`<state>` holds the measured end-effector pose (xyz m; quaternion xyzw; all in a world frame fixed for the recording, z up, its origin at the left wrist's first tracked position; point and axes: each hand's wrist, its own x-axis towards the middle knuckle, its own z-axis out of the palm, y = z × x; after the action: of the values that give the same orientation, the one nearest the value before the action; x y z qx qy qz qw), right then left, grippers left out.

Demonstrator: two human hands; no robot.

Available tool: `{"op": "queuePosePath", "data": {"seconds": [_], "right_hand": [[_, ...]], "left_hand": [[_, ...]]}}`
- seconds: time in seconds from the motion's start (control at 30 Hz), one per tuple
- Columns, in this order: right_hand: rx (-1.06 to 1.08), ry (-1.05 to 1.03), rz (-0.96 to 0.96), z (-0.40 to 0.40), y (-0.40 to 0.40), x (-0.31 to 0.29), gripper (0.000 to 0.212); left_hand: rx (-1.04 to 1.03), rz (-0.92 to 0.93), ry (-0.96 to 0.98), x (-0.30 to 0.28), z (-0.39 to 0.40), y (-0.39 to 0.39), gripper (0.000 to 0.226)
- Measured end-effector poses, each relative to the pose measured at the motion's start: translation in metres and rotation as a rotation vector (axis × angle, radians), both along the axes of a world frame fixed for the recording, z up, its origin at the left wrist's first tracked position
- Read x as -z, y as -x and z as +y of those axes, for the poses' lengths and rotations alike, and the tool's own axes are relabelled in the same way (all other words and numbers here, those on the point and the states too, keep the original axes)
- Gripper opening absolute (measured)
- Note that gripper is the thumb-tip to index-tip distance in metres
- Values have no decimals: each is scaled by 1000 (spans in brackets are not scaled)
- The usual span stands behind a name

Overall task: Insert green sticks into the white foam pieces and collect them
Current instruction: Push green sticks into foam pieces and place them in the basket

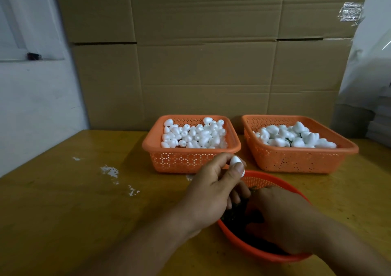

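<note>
My left hand (pixel 213 189) pinches a white foam piece (pixel 236 161) between thumb and fingers, just above the far rim of a round orange bowl (pixel 260 178). The bowl holds dark green sticks (pixel 234 218). My right hand (pixel 281 216) reaches down into that bowl with curled fingers among the sticks; its fingertips are hidden. Behind stand two orange baskets: the left basket (pixel 190 159) is full of plain foam pieces (pixel 192 135), the right basket (pixel 296 159) holds foam pieces (pixel 296 137) with a bit of green stick showing among them.
The yellow-brown table (pixel 84 201) has white scuffs on its left half. Stacked cardboard boxes (pixel 201 53) form a wall right behind the baskets. A white wall stands at the left and grey plastic wrapping (pixel 368 74) at the right.
</note>
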<state>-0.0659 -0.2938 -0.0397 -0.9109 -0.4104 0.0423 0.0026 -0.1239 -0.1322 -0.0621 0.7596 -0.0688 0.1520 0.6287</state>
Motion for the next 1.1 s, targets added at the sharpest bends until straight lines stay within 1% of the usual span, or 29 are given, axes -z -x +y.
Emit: {"op": "queuePosePath", "data": {"seconds": [0.13,0.3,0.47,0.57,0.73,0.83,0.87,0.93,0.97,1.03,1.1], "right_hand": [[-4,-23,17,3,-1,2,20],[4,-116,33,1,-5,2,14],[9,-225,56,0,-7,0,22],[22,-355,66,-1,-8,-2,24],[-16,-567,121,-3,-10,-3,15],[-64,-681,130,-4,-8,-4,12],[-69,-722,138,-4,-8,-5,13],[-44,-845,187,-5,-5,-9,28],[-32,-919,215,-5,-5,-11,32],[-52,-1054,267,-5,-3,-13,32],[-91,-1139,318,-4,0,-15,30]], "left_hand": [[-32,12,76,1,1,-1,19],[10,57,282,-4,1,0,19],[34,109,436,-8,2,-1,18],[50,144,511,-10,3,-1,20],[52,183,545,-12,5,-1,23],[39,206,566,-13,6,-1,20],[33,218,574,-13,6,-1,20],[13,248,585,-13,7,-1,22],[3,263,587,-13,8,0,25],[1,285,593,-14,8,0,30],[24,295,609,-14,8,0,32]]}}
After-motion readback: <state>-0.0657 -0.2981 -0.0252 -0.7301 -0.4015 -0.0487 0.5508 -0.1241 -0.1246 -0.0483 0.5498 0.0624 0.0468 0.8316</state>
